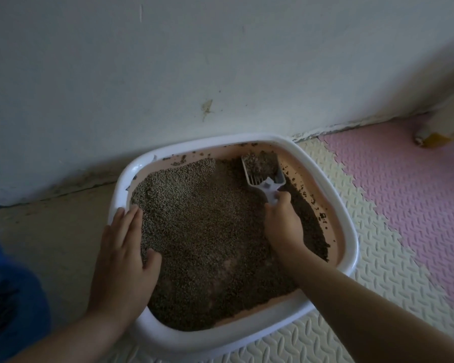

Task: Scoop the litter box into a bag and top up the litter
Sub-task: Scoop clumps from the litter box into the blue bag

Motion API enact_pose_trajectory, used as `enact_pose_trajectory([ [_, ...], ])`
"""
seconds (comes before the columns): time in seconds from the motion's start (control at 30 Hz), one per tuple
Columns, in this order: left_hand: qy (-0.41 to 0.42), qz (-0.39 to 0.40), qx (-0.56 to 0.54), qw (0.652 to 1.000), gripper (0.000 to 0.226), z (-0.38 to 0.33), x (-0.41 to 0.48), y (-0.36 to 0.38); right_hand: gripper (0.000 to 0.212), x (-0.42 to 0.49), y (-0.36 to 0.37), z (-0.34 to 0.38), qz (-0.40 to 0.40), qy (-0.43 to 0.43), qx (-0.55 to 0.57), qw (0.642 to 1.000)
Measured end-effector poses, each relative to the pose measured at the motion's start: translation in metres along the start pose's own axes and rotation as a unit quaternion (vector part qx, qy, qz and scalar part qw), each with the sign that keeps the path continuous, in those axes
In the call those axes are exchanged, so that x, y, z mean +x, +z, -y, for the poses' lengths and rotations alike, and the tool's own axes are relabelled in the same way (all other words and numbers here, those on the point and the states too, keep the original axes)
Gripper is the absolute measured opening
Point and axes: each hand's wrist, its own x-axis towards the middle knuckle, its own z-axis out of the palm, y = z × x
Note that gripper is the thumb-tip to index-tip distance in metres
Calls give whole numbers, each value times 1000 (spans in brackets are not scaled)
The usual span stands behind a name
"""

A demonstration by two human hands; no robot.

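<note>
- Scoop [262, 170] sits by the far right corner of the litter box [194, 339], and its head is full of litter [207, 231].
- Its long side runs from the handle, out from the right edge, to the head, which points at the far edge and the wall [220, 61].
- Nearer to it is the right hand [282, 224]: its fingers curl tight round the handle, just behind the head.
- Flat on the left edge lies the left hand [123, 252], with fingers straight and pressed together and the thumb out on the litter.
- No bag shows, so I think the next move is to lift the scoop up and out, kept level.
</note>
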Motion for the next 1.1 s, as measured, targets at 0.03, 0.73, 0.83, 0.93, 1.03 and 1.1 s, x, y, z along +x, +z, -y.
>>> enact_pose_trajectory([
  [0.03,1,1,2,1000,70,0,0,0,22,-10,-6,-1,11,-15,1,1000],
  [0.73,4,20,1,1000,69,1,-1,-2,28,-103,-68,-3,87,-149,48,984],
  [0.83,2,19,3,1000,70,1,0,-2,29,-102,-67,-3,94,-155,46,982],
  [0.93,9,16,7,1000,74,2,0,-3,29,-103,-69,-4,91,-166,39,981],
  [1.03,0,25,-6,1000,70,0,-1,-5,30,-104,-70,-7,88,-164,40,982],
  [1.1,-4,31,-17,999,69,-1,-2,-6,31,-106,-70,-7,99,-172,35,979],
])
